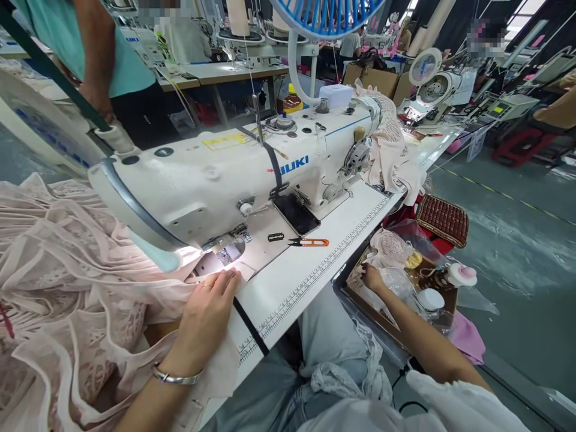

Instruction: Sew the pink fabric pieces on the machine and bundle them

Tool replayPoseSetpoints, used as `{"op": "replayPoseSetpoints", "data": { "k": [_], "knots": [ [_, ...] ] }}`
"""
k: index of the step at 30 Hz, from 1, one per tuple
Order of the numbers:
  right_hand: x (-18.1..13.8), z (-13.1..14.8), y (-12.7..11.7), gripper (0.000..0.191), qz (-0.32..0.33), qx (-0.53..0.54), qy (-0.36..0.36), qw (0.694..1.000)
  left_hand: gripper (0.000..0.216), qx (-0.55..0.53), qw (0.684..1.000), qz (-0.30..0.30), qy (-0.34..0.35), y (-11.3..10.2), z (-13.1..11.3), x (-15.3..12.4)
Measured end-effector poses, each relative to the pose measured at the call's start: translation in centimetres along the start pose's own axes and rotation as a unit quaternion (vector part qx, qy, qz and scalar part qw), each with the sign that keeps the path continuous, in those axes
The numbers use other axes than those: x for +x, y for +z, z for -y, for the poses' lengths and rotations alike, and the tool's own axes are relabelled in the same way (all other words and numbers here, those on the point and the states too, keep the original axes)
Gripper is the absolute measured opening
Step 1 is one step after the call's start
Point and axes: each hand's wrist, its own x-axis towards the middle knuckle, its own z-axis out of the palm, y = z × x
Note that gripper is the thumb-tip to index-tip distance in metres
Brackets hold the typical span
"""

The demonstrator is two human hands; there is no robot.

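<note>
Left hand, lower centre-left: fingers extended and side by side, laid flat on pale pink fabric at the front of the sewing machine. Pressing, not pinching; presumably this keeps the cloth flat and in place beside the needle area.

Right hand, right of centre: reaches down into a tray, fingertips bent among lace pieces. Cannot tell whether the fingers have closed on any; the tips are lost among the cloth. The tray sits beside the lap, likely so small pieces are within arm's reach. A white-lidded jar and a pink-capped bottle share it.

Fabric heap fills the left edge of the frame, joining the cloth under the left hand; its bulk probably rests there to stay off the worktop.

Frame centre: orange-handled snips, razor blade and phone lie beneath the machine's arm, beyond the printed ruler; the cutters seem parked handy yet off the cloth.
</note>
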Motion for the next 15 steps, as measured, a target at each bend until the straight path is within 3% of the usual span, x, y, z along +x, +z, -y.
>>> {"op": "replayPoseSetpoints", "data": {
  "k": [4, 7, 9, 11, 13, 15],
  "knots": [
    [2.0, 1.9, -3.1, 0.030, -0.197, 0.070, -0.044, 0.977, 0.036, -0.002, 1.000, -0.008, -0.011, 0.2, -0.1, -0.3],
    [2.8, 6.4, -5.3, 0.035, -0.276, 0.121, -0.156, 0.941, 0.046, 0.010, 0.999, 0.004, -0.036, 0.4, -0.5, -0.7],
    [2.9, 10.8, -5.5, 0.032, -0.245, 0.146, -0.274, 0.918, 0.051, 0.023, 0.998, 0.026, -0.051, 0.5, -0.7, -0.8],
    [3.0, 16.0, -4.8, 0.025, -0.159, 0.140, -0.409, 0.888, 0.049, 0.037, 0.996, 0.048, -0.065, 0.6, -0.8, -0.8],
    [3.2, 21.3, -3.6, 0.018, -0.063, 0.069, -0.528, 0.844, 0.045, 0.054, 0.994, 0.057, -0.077, 0.7, -0.8, -0.6],
    [3.6, 26.1, -2.7, 0.018, -0.042, 0.003, -0.567, 0.823, 0.043, 0.068, 0.994, 0.048, -0.077, 0.9, -0.9, -0.5]
  ]
}}
